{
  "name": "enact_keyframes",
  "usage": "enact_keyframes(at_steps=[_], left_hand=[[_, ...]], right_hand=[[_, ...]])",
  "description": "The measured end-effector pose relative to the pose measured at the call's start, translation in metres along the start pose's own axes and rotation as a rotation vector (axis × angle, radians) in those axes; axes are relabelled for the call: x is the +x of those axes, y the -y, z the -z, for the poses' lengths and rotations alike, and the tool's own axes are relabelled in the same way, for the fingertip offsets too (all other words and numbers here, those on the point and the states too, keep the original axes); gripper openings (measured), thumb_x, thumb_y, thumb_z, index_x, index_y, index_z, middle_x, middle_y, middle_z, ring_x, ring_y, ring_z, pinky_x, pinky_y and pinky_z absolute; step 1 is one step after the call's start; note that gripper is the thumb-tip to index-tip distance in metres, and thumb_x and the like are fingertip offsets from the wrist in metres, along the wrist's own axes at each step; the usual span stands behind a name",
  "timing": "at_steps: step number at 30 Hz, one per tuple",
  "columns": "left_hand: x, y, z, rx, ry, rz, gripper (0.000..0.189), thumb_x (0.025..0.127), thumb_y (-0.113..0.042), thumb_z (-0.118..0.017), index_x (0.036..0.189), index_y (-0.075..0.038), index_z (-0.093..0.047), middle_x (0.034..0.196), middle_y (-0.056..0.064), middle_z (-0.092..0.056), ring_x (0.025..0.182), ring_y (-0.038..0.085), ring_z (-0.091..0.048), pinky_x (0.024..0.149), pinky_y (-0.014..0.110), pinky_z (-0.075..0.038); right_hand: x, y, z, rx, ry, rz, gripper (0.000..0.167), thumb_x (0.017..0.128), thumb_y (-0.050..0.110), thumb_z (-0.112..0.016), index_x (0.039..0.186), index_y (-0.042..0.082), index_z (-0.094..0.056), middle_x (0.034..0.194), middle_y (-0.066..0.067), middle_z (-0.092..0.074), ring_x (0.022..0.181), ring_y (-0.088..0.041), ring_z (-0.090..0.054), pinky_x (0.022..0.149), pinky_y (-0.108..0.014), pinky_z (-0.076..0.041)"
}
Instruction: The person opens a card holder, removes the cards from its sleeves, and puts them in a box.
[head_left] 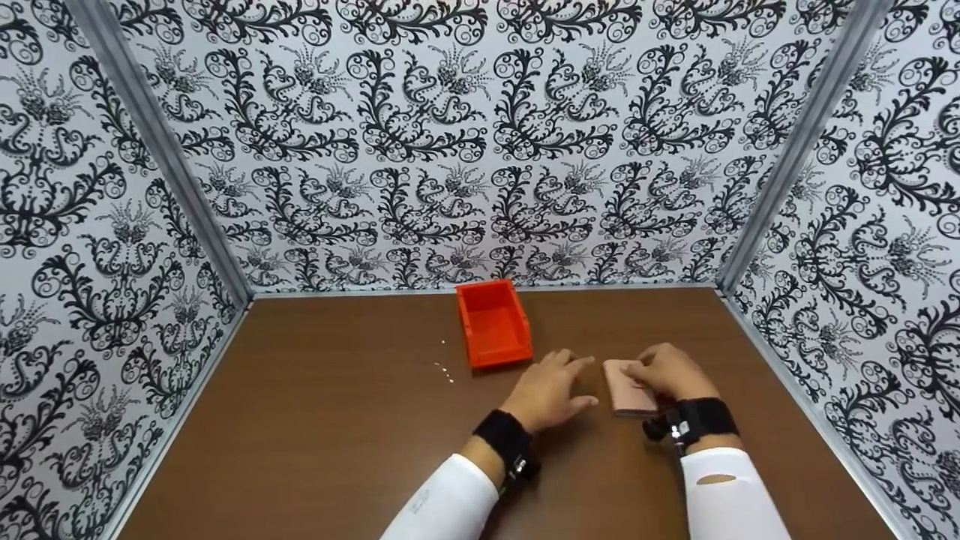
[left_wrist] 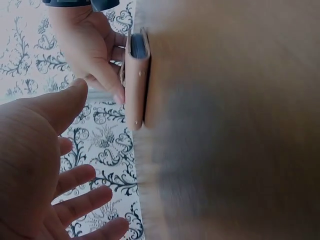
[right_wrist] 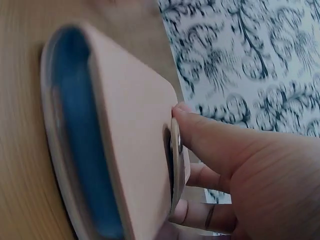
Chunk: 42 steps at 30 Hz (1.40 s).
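Note:
A pale pink wallet (head_left: 627,390) lies on the table, right of the middle in the head view. In the right wrist view, the wallet (right_wrist: 135,115) shows a blue inside and a strap (right_wrist: 176,165) with a metal snap. My right hand (head_left: 673,373) pinches the wallet at its strap side, thumb at the strap and the other fingers lower down. To the wallet's left, apart from it, my left hand (head_left: 551,391) hovers with its fingers spread. It holds nothing, and its loose fingers (left_wrist: 85,200) point toward the patterned wall in the left wrist view.
An orange-red open bin (head_left: 495,330) stands beyond my left hand, near the back of the brown table (head_left: 337,420). Small pale specks (head_left: 445,370) lie left of the bin. Patterned walls (head_left: 465,150) enclose the back and both sides.

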<state>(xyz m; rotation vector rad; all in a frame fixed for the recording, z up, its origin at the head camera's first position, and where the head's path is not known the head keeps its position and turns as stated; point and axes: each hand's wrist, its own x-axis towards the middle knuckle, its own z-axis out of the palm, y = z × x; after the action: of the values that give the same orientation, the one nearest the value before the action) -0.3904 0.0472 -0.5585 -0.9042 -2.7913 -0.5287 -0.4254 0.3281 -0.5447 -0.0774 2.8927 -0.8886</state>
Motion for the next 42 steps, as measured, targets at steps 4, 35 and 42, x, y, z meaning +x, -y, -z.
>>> enact_keyframes(at_steps=[4,35,42], left_hand=[[-0.010,0.010,0.008,0.007,-0.008,-0.024,0.070,0.102,-0.053,-0.081,0.162,-0.022,-0.063,0.145,0.001,-0.070,0.132,0.022,-0.068,0.111,0.039,-0.060],[-0.103,0.079,0.081,-0.048,0.209,0.046,0.031,0.075,-0.034,-0.102,0.079,-0.016,-0.077,0.113,-0.002,-0.079,0.123,0.023,-0.073,0.098,0.033,-0.062],[-0.108,0.071,0.079,0.007,0.168,0.047,0.039,0.069,-0.037,-0.106,0.069,-0.018,-0.072,0.094,-0.002,-0.077,0.095,0.020,-0.072,0.088,0.033,-0.063]], right_hand=[[0.003,0.027,-0.018,0.018,0.034,0.039,0.043,0.099,0.039,-0.085,0.112,-0.002,-0.082,0.096,-0.012,-0.082,0.075,-0.021,-0.072,0.064,-0.032,-0.057],[-0.022,0.152,-0.114,0.153,0.221,0.305,0.016,0.090,0.002,-0.077,0.077,0.010,-0.073,0.063,0.001,-0.073,0.053,-0.008,-0.067,0.051,-0.023,-0.055],[-0.023,0.156,-0.118,0.091,0.199,0.330,0.018,0.089,0.003,-0.077,0.076,0.013,-0.072,0.060,0.005,-0.070,0.053,-0.007,-0.064,0.051,-0.023,-0.053]])
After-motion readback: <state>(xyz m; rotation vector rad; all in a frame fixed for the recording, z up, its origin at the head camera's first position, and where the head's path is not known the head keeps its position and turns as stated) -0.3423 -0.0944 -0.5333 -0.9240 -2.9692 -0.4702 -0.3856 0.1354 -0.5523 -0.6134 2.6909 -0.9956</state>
